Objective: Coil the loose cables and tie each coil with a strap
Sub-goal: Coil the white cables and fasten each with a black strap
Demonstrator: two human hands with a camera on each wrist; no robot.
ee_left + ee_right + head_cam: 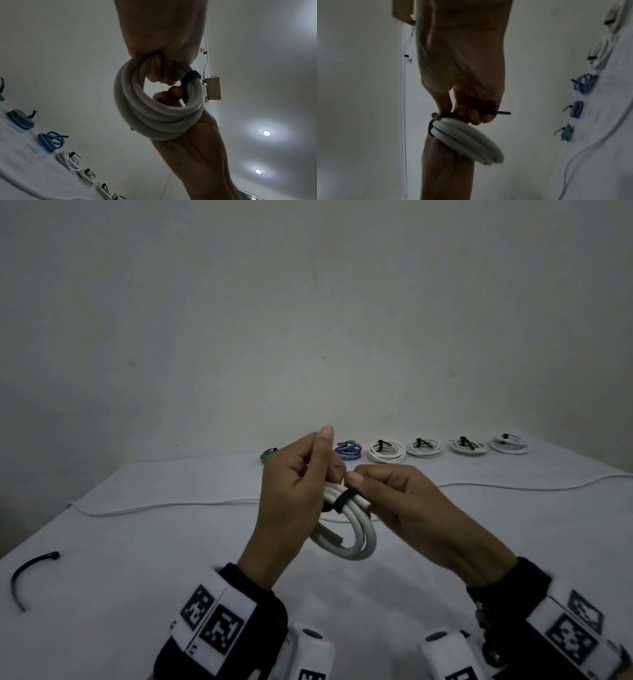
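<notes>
- Head view: the left hand [294,494] holds a white cable coil [349,529] up over the desk [137,577], fingers curled round the coil's top w/ the index finger sticking up. The right hand [407,508] pinches at the black strap [342,500] that already rings the bundle. Coil sits between both hands, clear of the desk surface.
- Same view, farther back: a row of finished coils [424,447] by the wall, each w/ a strap. One loose cable [534,487] lies stretched across the desk behind the hands; a spare strap [32,573] lies near the left edge.
- Left wrist view: the coil [154,121] shows approx three or four thick round turns, strap [190,79] crossing them at the top right. Left grip is closed on the turns, fingers passing through the loop.
- Right wrist view: right fingers [474,116] clamp the strap tail [498,112], which pokes out sideways; the coil [471,142] hangs just below, blurred.
- Handling, as a guess: cable looks light but springy, w/ a smooth jacket, so the turns probably want to fan open if the left grip relaxes. Best hold is across all turns right beside the strap, pulling the tail w/ the other hand. Strap looks thin and flexible; pinch it near the head, not the tip.
</notes>
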